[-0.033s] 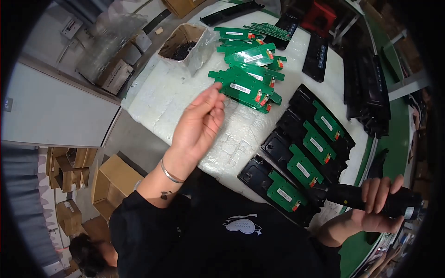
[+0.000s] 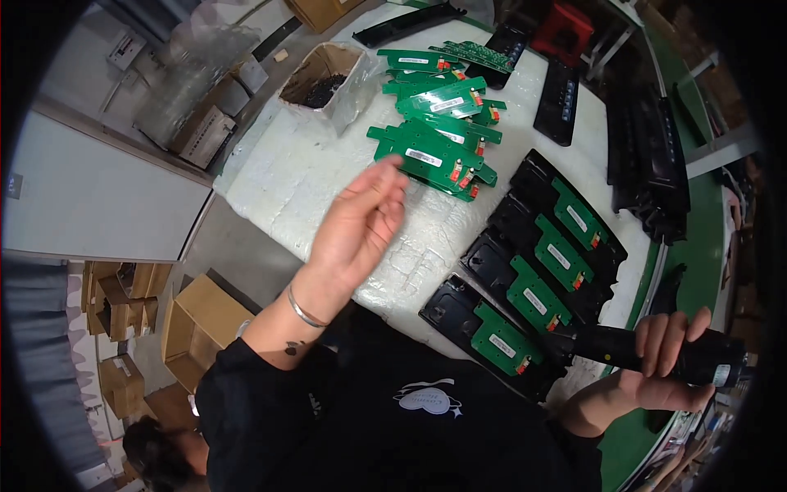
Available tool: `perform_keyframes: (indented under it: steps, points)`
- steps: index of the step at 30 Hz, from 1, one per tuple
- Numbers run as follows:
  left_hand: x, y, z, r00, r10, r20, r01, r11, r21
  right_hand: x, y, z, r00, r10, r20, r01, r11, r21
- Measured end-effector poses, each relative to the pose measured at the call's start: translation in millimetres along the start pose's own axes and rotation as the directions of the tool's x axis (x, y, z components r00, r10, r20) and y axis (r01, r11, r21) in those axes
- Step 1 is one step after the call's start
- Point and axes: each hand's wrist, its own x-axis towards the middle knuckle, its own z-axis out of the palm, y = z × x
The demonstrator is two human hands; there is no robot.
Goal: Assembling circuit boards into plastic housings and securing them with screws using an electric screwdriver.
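Observation:
My left hand (image 2: 358,223) is raised over the white-wrapped table, its thumb and fingers drawn together in a pinch. Whatever might be between those fingertips is too small to make out. Just beyond them lies a pile of green circuit boards (image 2: 447,150) with white labels and red connectors. At the right, my right hand (image 2: 668,361) grips a black electric screwdriver (image 2: 608,348). Its tip points left, close to the nearest black plastic panel (image 2: 449,310). A green circuit board (image 2: 490,326) sits in that panel, and several similar panels with boards stretch away in a row behind it.
An open box of small dark pieces (image 2: 321,88) stands at the table's far left. Black strips (image 2: 559,102) lie at the back, near a red object (image 2: 563,33). More black panels (image 2: 643,164) are stacked at right. Cardboard boxes (image 2: 205,324) and another person (image 2: 156,455) are at lower left.
My left hand has shifted slightly right and nearer to me, along the near edge of the circuit board pile. The right hand and screwdriver stay almost in place.

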Motion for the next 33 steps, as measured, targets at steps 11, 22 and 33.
perform_keyframes:
  steps: [11, 22, 33]
  points:
    - [-18.3, -83.7, 38.1, 0.821, -0.569, 0.054, 0.560, 0.820, 0.121, -0.3, -4.8, 8.9, 0.998, 0.025, 0.064, -0.021, 0.997, -0.070]
    - [-37.0, -138.3, 48.5, 0.612, -0.776, 0.150, 0.775, 0.627, 0.081, -8.1, -21.6, 2.5, 0.960, -0.128, 0.249, 0.149, 0.986, -0.069]
    - [-36.1, -148.7, 49.1, 0.630, -0.750, 0.200, 0.760, 0.649, 0.043, -16.5, -30.7, -3.5, 0.919, -0.182, 0.349, 0.255, 0.951, -0.173]
